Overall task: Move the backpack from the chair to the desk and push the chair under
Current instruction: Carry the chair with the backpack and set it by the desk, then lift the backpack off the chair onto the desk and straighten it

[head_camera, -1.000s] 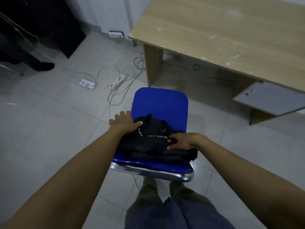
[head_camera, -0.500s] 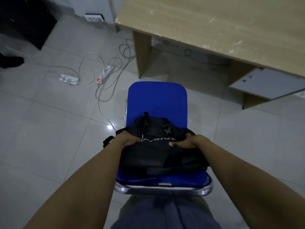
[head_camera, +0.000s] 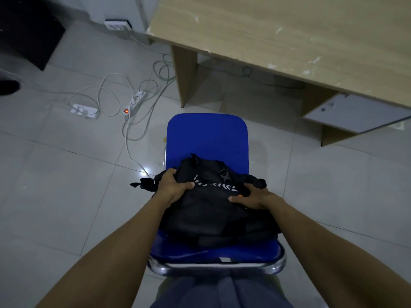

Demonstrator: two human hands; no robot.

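Backpack [head_camera: 213, 210], black and slumped soft, lies on the seat of the blue chair [head_camera: 206, 138], and the fingers [head_camera: 178, 187] of the left hand [head_camera: 172, 188] are dug into its upper left corner while those of the right hand [head_camera: 253, 196] clamp the fabric at the upper right, a two-sided hold that looks meant to lift the floppy thing evenly. Around it, the smooth blue seat sits on a chrome tube frame over glossy grey tiles. Ahead stands the pale wood-grain bench [head_camera: 289, 41], its top scuffed white in places, with the chair drawn back from it.
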